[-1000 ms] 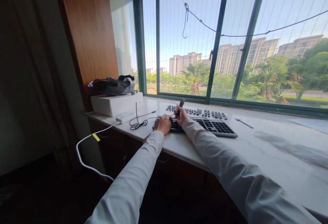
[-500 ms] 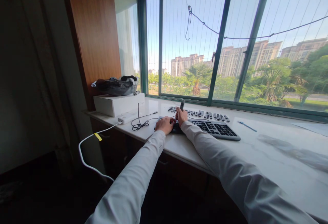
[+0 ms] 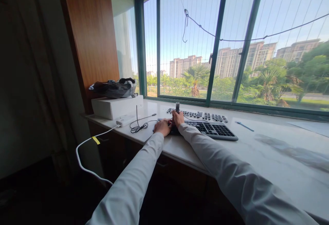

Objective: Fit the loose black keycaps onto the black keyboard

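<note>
A dark grey keyboard (image 3: 218,131) lies across the white counter, its left part mostly covered by my hands. My right hand (image 3: 178,118) is closed around a dark, stick-like tool (image 3: 177,107), whose blunt end points up above the fist. The tool's lower end is hidden, so I cannot tell its exact kind. At the keyboard's left end rests my left hand (image 3: 163,127), fingers bent over it and close beside the right hand. Behind the keyboard, loose black keycaps (image 3: 215,117) are laid out in rows.
Left of the keyboard are a coiled black cable (image 3: 138,128) and a white adapter (image 3: 123,120) with a white cord. A white box (image 3: 117,107) carries a dark plastic bag (image 3: 113,88). To the right lie a thin blue stick (image 3: 244,126) and clear plastic (image 3: 290,149). A window stands behind.
The view has shifted slightly, so the scene sits a little further left. The tool in my right hand now stands more upright. My left hand stays on the keyboard's left end.
</note>
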Demonstrator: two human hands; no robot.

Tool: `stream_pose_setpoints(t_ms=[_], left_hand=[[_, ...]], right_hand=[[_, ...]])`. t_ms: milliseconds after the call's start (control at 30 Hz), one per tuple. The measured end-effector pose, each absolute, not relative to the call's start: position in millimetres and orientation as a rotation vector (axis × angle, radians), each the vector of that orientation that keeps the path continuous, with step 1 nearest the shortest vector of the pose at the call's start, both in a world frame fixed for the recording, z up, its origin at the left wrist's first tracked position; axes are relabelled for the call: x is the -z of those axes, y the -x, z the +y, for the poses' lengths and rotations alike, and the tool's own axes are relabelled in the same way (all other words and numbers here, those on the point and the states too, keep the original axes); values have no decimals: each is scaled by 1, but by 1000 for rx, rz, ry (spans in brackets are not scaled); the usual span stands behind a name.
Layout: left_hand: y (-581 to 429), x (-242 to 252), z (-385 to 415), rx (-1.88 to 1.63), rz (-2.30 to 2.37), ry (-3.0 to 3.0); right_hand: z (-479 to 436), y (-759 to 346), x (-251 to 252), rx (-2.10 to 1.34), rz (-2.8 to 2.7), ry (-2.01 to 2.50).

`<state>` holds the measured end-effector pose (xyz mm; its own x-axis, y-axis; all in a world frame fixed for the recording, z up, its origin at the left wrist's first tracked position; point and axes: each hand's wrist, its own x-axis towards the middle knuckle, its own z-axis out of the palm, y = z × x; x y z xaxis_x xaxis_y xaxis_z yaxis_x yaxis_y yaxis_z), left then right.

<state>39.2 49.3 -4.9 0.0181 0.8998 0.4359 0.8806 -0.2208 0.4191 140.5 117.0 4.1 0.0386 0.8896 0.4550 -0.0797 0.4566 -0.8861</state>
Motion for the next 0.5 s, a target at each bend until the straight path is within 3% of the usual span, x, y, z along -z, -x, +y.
stream_pose_setpoints(t_ms=[267, 500], left_hand=[[-35, 6, 52, -1097, 1933, -2168], [-33, 5, 49, -1191, 1927, -2102]], right_hand=[[114, -143, -12, -1217, -986, 501], [114, -154, -26, -1155, -973, 482]])
